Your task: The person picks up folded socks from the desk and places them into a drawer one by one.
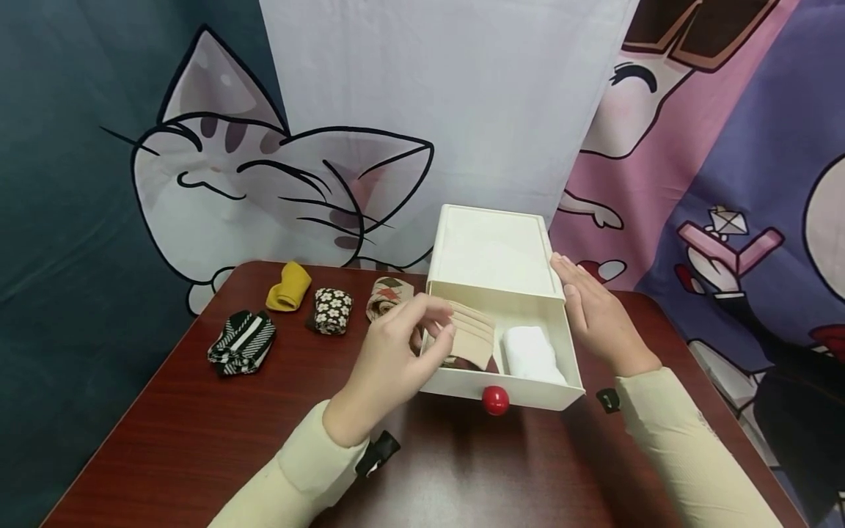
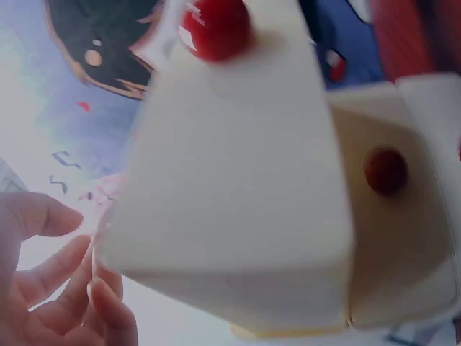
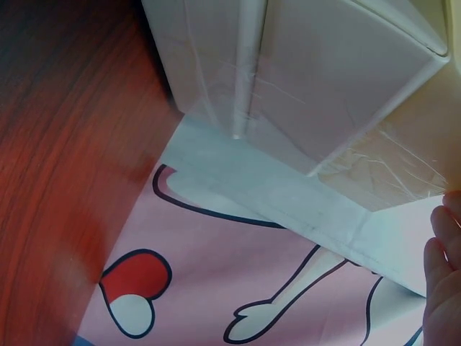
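A white drawer box [image 1: 495, 246] stands on the table with its top drawer [image 1: 455, 383] pulled out. In it lie a beige folded sock [image 1: 474, 334] at the left and a white rolled sock [image 1: 530, 356] at the right. My left hand [image 1: 392, 348] hovers over the drawer's left wall, beside the beige sock, its fingers loosely bent. The left wrist view shows its thumb and fingers [image 2: 61, 288] apart near the drawer's edge, nothing between them. My right hand [image 1: 601, 319] rests against the box's right side with straight fingers. A red knob [image 1: 495, 400] sits on the drawer front.
Left of the box lie an argyle rolled sock [image 1: 389, 293], a flower-patterned one [image 1: 332, 311], a yellow one [image 1: 289, 287] and a black-and-white striped one [image 1: 243, 343]. A lower drawer with a dark red knob [image 2: 386, 171] appears below. A printed curtain [image 1: 422, 110] hangs behind the table [image 1: 264, 440].
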The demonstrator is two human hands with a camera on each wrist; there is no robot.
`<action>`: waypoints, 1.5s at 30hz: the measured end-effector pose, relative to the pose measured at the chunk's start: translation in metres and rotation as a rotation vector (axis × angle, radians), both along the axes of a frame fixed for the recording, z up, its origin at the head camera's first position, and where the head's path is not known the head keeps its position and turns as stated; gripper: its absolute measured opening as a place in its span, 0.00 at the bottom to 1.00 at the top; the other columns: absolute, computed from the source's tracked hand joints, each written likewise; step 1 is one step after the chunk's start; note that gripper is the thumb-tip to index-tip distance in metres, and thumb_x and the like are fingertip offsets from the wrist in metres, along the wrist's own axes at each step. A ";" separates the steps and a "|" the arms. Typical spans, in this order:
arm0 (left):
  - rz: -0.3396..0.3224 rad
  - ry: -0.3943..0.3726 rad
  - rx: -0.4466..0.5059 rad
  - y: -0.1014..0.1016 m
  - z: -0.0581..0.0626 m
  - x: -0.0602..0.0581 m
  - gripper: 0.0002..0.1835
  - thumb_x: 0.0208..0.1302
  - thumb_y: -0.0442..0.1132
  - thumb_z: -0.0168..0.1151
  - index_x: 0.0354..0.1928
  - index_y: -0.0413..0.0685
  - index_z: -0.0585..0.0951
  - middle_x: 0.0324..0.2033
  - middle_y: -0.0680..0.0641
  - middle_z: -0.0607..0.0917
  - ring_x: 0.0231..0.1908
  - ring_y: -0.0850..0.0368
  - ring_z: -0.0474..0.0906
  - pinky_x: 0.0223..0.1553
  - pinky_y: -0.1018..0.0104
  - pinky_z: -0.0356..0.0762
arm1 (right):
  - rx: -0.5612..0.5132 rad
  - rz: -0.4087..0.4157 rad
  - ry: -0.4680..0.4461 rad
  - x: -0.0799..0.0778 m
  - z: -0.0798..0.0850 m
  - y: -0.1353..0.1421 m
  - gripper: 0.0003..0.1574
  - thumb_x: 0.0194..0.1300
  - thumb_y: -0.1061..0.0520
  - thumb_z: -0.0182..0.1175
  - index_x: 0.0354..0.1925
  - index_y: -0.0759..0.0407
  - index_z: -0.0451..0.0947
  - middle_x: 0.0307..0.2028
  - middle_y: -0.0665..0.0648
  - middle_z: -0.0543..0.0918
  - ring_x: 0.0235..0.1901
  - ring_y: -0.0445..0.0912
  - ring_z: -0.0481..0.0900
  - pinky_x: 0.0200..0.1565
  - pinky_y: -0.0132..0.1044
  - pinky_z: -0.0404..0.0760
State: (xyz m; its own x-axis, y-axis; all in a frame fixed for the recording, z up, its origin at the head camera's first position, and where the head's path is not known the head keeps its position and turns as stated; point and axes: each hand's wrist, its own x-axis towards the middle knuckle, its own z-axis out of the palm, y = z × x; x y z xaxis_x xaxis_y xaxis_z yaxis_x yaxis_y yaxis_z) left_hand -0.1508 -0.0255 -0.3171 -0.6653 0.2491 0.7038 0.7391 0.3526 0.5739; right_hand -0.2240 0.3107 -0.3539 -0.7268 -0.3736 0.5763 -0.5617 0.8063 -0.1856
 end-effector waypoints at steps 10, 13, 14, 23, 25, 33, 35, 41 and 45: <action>-0.336 -0.320 0.028 -0.007 0.000 0.027 0.02 0.66 0.32 0.65 0.39 0.45 0.83 0.30 0.55 0.85 0.31 0.65 0.81 0.31 0.69 0.81 | 0.001 -0.002 0.001 0.000 0.000 0.000 0.29 0.80 0.58 0.42 0.75 0.60 0.63 0.73 0.62 0.67 0.73 0.53 0.63 0.75 0.34 0.50; -0.408 -0.451 0.010 -0.008 -0.002 0.032 0.02 0.69 0.34 0.64 0.39 0.44 0.84 0.29 0.55 0.86 0.30 0.65 0.82 0.31 0.68 0.83 | 0.002 0.000 0.004 0.000 -0.001 -0.001 0.29 0.80 0.58 0.42 0.75 0.61 0.63 0.73 0.62 0.67 0.74 0.53 0.63 0.75 0.34 0.50; -0.427 -0.490 0.002 -0.007 -0.004 0.033 0.03 0.70 0.35 0.63 0.39 0.44 0.84 0.29 0.55 0.86 0.30 0.65 0.83 0.31 0.67 0.83 | 0.003 0.000 0.004 0.000 -0.001 -0.001 0.29 0.80 0.58 0.42 0.75 0.61 0.63 0.73 0.62 0.67 0.74 0.52 0.62 0.75 0.34 0.50; -0.327 -0.568 -0.159 0.004 -0.027 0.043 0.05 0.67 0.37 0.66 0.41 0.48 0.88 0.32 0.59 0.89 0.33 0.74 0.82 0.37 0.75 0.82 | 0.001 0.003 0.015 0.000 0.000 -0.001 0.29 0.80 0.58 0.43 0.75 0.61 0.63 0.72 0.62 0.68 0.73 0.55 0.64 0.75 0.34 0.50; -0.286 -0.538 -0.185 0.008 -0.032 0.043 0.06 0.67 0.39 0.67 0.42 0.48 0.88 0.33 0.60 0.89 0.34 0.76 0.82 0.38 0.77 0.81 | 0.003 0.003 0.014 0.000 0.001 -0.001 0.29 0.80 0.58 0.43 0.75 0.61 0.63 0.72 0.62 0.68 0.73 0.55 0.64 0.75 0.35 0.50; -0.247 -0.563 -0.125 0.021 -0.046 0.040 0.09 0.64 0.40 0.72 0.42 0.45 0.89 0.34 0.53 0.90 0.34 0.72 0.84 0.36 0.78 0.80 | 0.022 -0.002 0.015 0.000 0.001 -0.002 0.29 0.79 0.58 0.43 0.74 0.62 0.64 0.72 0.63 0.68 0.72 0.56 0.64 0.75 0.36 0.50; -0.235 -0.571 -0.103 0.024 -0.049 0.039 0.09 0.63 0.41 0.73 0.41 0.44 0.90 0.33 0.53 0.91 0.32 0.72 0.84 0.35 0.78 0.80 | 0.024 -0.005 0.013 0.000 0.002 -0.002 0.29 0.79 0.58 0.43 0.74 0.62 0.64 0.72 0.62 0.68 0.72 0.55 0.64 0.75 0.36 0.50; -0.187 -0.536 -0.079 0.031 -0.055 0.035 0.09 0.60 0.43 0.76 0.37 0.44 0.90 0.30 0.53 0.90 0.28 0.74 0.82 0.33 0.78 0.80 | 0.028 -0.008 0.005 0.001 0.002 -0.002 0.30 0.79 0.58 0.43 0.75 0.62 0.63 0.72 0.63 0.68 0.72 0.56 0.64 0.75 0.37 0.50; -0.171 -0.514 -0.079 0.030 -0.056 0.028 0.09 0.60 0.42 0.75 0.37 0.44 0.90 0.30 0.52 0.90 0.28 0.73 0.82 0.33 0.77 0.80 | 0.023 0.000 -0.004 -0.002 0.003 -0.003 0.29 0.80 0.57 0.42 0.75 0.62 0.63 0.72 0.63 0.68 0.72 0.58 0.65 0.75 0.36 0.50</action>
